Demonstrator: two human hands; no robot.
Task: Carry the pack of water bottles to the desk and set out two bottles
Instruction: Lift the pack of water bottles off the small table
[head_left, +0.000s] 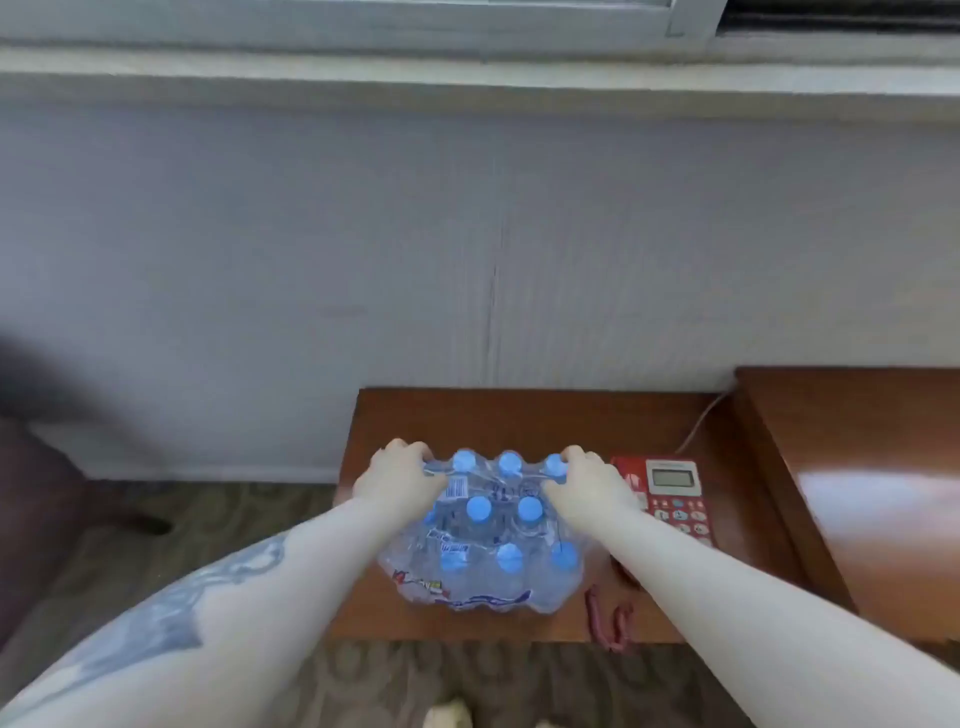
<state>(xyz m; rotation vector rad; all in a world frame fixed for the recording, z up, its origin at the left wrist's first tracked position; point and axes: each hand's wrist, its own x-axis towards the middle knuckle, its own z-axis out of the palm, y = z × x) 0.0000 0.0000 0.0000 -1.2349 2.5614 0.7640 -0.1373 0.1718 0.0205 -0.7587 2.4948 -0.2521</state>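
Note:
A shrink-wrapped pack of water bottles (493, 540) with blue caps stands on a low brown wooden desk (519, 421). My left hand (400, 475) grips the plastic wrap at the pack's far left corner. At the far right corner, my right hand (587, 480) holds the wrap as well. Both forearms reach in from below. All the bottles are inside the wrap; none stands apart from it.
A red desk phone (670, 493) sits right of the pack, its coiled cord (613, 623) hanging over the front edge. A higher wooden cabinet (857, 493) adjoins on the right. A dark chair (47, 493) stands left on patterned carpet. A wall is behind.

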